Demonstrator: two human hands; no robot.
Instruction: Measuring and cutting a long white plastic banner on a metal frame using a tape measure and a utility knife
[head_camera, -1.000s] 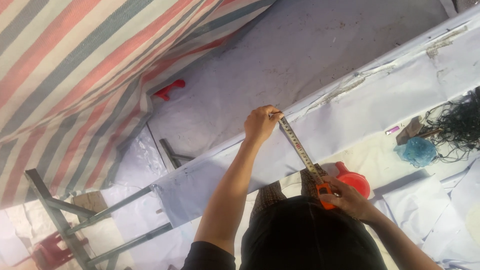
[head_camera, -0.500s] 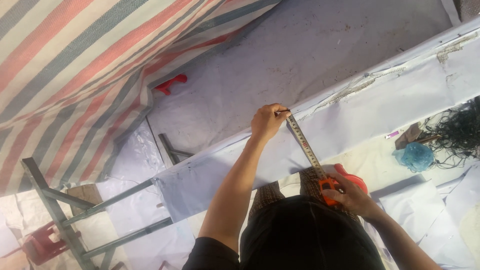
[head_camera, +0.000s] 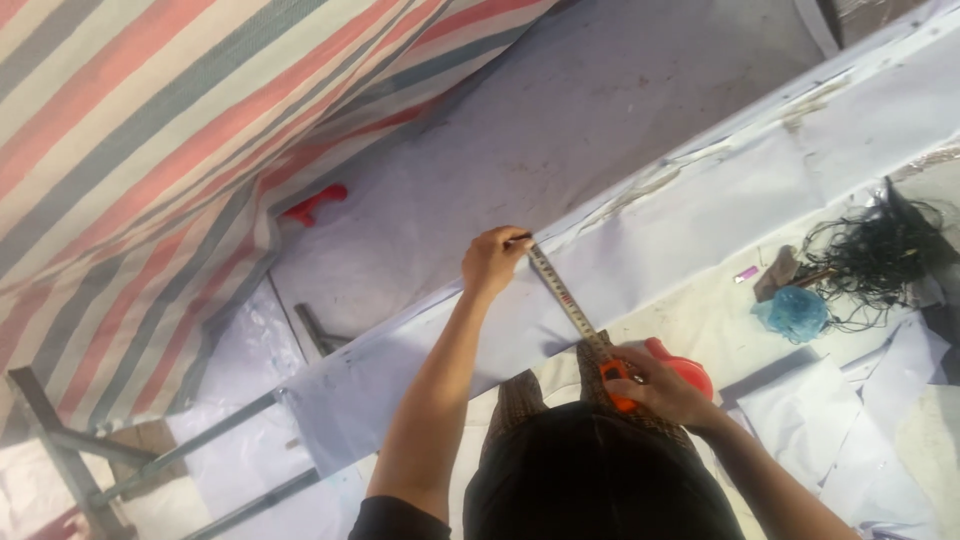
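Note:
My left hand (head_camera: 492, 260) pinches the end of a tape measure blade (head_camera: 562, 295) against the far edge of a long pale beam (head_camera: 700, 210). The blade runs diagonally back across the beam to an orange tape measure case (head_camera: 618, 385). My right hand (head_camera: 662, 388) grips that case near my body. A pencil-like tip shows by the left fingers. My dark top and patterned trousers fill the bottom of the view.
A striped red, white and grey tarpaulin (head_camera: 150, 150) hangs at left. A red tool (head_camera: 315, 203) lies on the grey floor. Metal frame legs (head_camera: 120, 470) stand at lower left. A tangle of black wire (head_camera: 880, 260), a blue bag (head_camera: 795, 312) and a red bowl (head_camera: 690, 372) lie at right.
The view has shifted slightly, and both hands keep the tape stretched across the beam in the same pose.

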